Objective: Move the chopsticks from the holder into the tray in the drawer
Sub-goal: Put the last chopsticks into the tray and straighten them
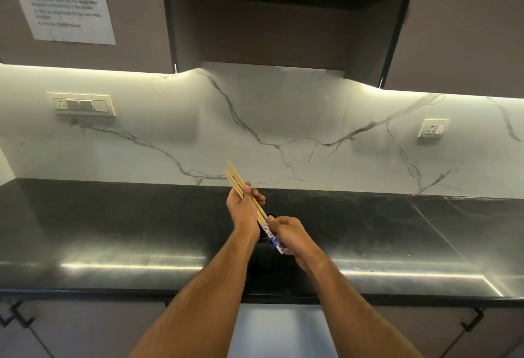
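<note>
Your left hand (243, 207) grips a bundle of chopsticks (236, 180), tips toward eleven o'clock, above the black worktop (113, 224). Your right hand (286, 234) pinches their patterned ends. Drawer and tray (out of view) remain ahead.

Veined white marble backsplash (283, 119) glows under cabinet lights above black counter (113, 230).
</note>
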Available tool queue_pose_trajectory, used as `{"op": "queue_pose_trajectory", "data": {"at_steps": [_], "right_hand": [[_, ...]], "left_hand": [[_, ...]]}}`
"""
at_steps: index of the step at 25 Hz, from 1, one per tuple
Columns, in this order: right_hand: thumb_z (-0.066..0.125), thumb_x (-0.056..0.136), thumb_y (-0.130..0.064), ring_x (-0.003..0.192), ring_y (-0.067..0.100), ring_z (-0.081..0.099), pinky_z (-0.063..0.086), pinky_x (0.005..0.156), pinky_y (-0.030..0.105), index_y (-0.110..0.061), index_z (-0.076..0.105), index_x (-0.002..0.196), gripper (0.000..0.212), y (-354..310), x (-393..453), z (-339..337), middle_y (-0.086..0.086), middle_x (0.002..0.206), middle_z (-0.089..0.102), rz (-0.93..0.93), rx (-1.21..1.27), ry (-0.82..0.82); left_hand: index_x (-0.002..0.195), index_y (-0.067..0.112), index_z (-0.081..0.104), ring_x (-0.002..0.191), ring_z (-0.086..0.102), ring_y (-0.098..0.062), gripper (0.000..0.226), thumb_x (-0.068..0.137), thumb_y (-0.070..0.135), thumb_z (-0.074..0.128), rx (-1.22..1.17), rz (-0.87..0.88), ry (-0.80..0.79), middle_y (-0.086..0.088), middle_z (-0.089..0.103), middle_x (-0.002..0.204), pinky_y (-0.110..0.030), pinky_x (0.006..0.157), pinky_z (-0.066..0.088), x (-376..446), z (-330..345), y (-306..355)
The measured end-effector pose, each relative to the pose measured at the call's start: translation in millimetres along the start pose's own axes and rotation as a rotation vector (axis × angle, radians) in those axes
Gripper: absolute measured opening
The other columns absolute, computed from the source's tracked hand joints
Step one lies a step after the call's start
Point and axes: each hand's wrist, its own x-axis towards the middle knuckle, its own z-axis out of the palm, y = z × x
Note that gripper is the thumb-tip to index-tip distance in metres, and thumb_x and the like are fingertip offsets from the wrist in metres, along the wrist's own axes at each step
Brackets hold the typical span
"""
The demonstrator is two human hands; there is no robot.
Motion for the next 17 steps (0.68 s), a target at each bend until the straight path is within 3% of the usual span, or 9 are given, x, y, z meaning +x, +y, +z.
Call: {"op": "queue_pose_trajectory", "data": {"at_steps": [2,6,9,11,14,15,17], "right_hand": [[0.058,0.102,-0.031,0.076,0.013,0.071,0.06,0.071,0.029,-0.018,0.07,0.107,0.018,-3,-3,4,0.003,0.09,0.076,-0.155,-0.134,-0.091],[0.054,0.104,-0.021,0.063,0.016,0.066,0.056,0.06,0.027,-0.009,0.066,0.103,0.017,2,-5,-1,0.006,0.078,0.071,-0.142,-0.161,-0.218],[0.051,0.105,-0.02,0.056,0.011,0.06,0.054,0.057,0.028,-0.008,0.067,0.098,0.021,10,-5,-2,0.004,0.072,0.065,-0.138,-0.216,-0.168],[0.053,0.104,-0.021,0.057,0.01,0.061,0.056,0.058,0.028,-0.01,0.068,0.097,0.02,14,-3,-3,0.004,0.074,0.066,-0.147,-0.319,-0.068],[0.062,0.1,-0.023,0.073,0.014,0.07,0.062,0.067,0.029,-0.012,0.069,0.1,0.013,17,-3,-10,0.005,0.087,0.071,-0.162,-0.591,0.112],[0.064,0.099,-0.024,0.076,0.015,0.071,0.061,0.068,0.03,-0.014,0.07,0.102,0.012,18,-5,-11,0.004,0.089,0.071,-0.18,-0.709,0.152],[0.064,0.098,-0.024,0.075,0.016,0.069,0.059,0.067,0.032,-0.015,0.072,0.102,0.012,20,-11,-12,0.002,0.086,0.07,-0.243,-0.873,0.191]], "left_hand": [[0.108,0.008,0.064,0.066,0.065,-0.019,0.019,0.106,0.017,0.047,0.008,-0.015,-0.02,-0.005,0.064,0.073,-0.031,0.062,0.059,-5,-3,-2],[0.113,0.005,0.063,0.07,0.068,-0.02,0.023,0.107,0.014,0.043,-0.003,-0.075,-0.093,-0.009,0.066,0.08,-0.034,0.066,0.06,-12,-9,-5],[0.119,0.003,0.061,0.078,0.071,-0.022,0.023,0.106,0.016,0.046,0.068,-0.112,-0.11,-0.01,0.069,0.087,-0.034,0.07,0.06,-14,-17,-3],[0.125,0.006,0.058,0.089,0.071,-0.019,0.029,0.103,0.024,0.055,0.364,-0.064,-0.022,-0.006,0.071,0.098,-0.03,0.077,0.058,-16,-24,-2],[0.138,0.012,0.048,0.117,0.059,-0.018,0.047,0.096,0.023,0.065,0.818,0.268,0.129,-0.005,0.061,0.128,-0.036,0.098,0.053,-22,-43,2],[0.139,0.014,0.048,0.123,0.054,-0.017,0.047,0.096,0.021,0.065,0.931,0.443,0.087,-0.003,0.056,0.134,-0.036,0.104,0.049,-22,-52,2],[0.141,0.017,0.048,0.129,0.05,-0.015,0.048,0.096,0.019,0.065,1.169,0.657,-0.213,-0.001,0.054,0.14,-0.034,0.11,0.043,-23,-63,1]]}}
